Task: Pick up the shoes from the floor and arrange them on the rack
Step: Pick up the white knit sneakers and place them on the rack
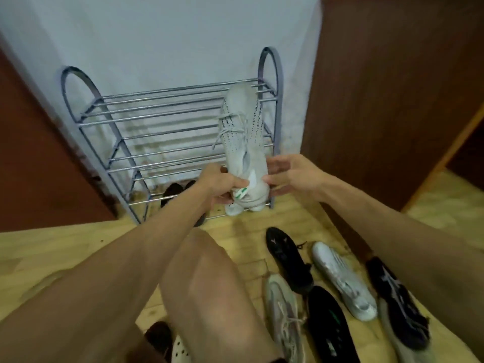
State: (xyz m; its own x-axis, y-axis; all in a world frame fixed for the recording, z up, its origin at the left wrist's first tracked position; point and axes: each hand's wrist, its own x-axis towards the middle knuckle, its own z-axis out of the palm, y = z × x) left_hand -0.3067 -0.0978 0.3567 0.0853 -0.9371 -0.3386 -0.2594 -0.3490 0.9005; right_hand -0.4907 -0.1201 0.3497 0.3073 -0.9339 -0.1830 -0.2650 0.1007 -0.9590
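A light grey knit sneaker (242, 132) is held toe-away in front of the right end of the metal shoe rack (167, 111). My left hand (220, 184) grips its heel from the left, fingers curled round it. My right hand (288, 176) touches the heel's right side with its fingers spread. On the wooden floor at lower right lie several shoes: a black one (285, 255), a silver-white one (343, 279), a grey laced one (282, 310), a black one with green marking (327, 326) and a black one with white stripes (398, 297).
A dark pair of shoes (174, 192) sits on the rack's bottom shelf, partly behind my left arm. Brown wooden panels (392, 100) flank the rack on both sides. A white perforated clog (180, 349) lies by my knee (209, 284).
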